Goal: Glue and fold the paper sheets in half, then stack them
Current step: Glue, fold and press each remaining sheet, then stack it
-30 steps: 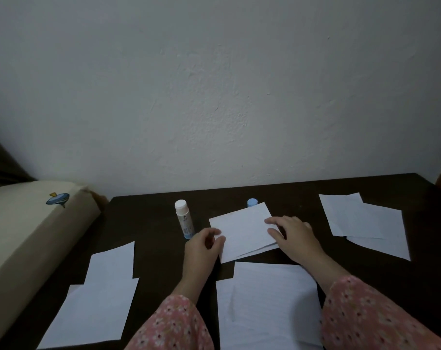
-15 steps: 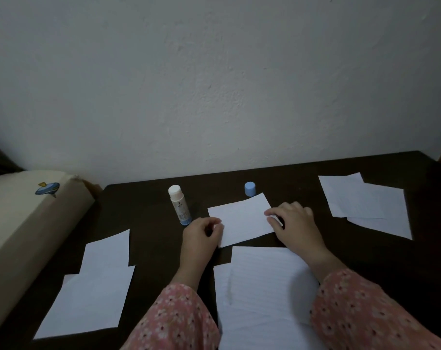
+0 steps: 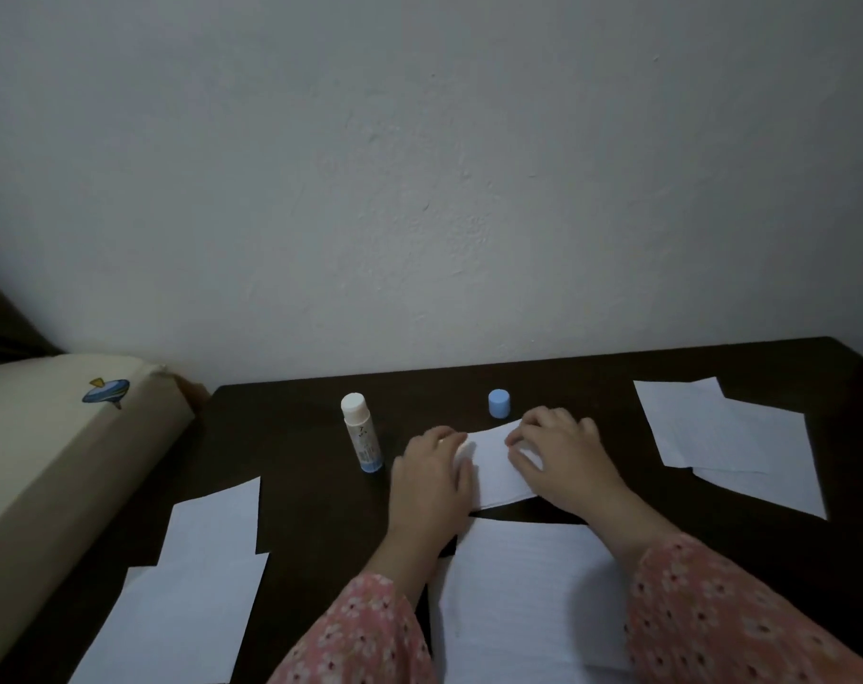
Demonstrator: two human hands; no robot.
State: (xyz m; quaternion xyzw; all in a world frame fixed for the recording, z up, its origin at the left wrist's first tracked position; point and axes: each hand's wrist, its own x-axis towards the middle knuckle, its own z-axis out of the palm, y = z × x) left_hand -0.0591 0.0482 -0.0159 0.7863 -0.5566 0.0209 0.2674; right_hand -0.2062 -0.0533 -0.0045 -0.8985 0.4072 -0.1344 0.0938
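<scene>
The left hand [image 3: 432,478] lies palm down on the left end of a small folded white paper sheet [image 3: 493,466], its fingers loosely bent and pressing the sheet onto the dark brown wooden table [image 3: 316,510]; the right hand [image 3: 560,449] rests on the sheet's right end, fingers curved with their tips on the paper; whether either hand pinches an edge cannot be told, as both seem only to press. The folded sheet sits at the middle of the table, between the two hands and just beyond a large white lined paper sheet [image 3: 523,599] that lies flat nearest the person; both forearms wear pink floral sleeves [image 3: 706,614].

A white glue stick with a blue base [image 3: 362,439] stands upright and uncapped just left of the left hand; its small blue cap [image 3: 498,403] stands apart from it, near the right hand's fingertips at the far edge of the folded sheet. Two overlapping white paper sheets on the left [image 3: 192,580] lie near the table's left edge; two overlapping white paper sheets on the right [image 3: 730,436] lie well apart from the hands. A beige cushion with a small blue print [image 3: 49,451] lies beside the table on the left, below a plain white wall [image 3: 419,165].
</scene>
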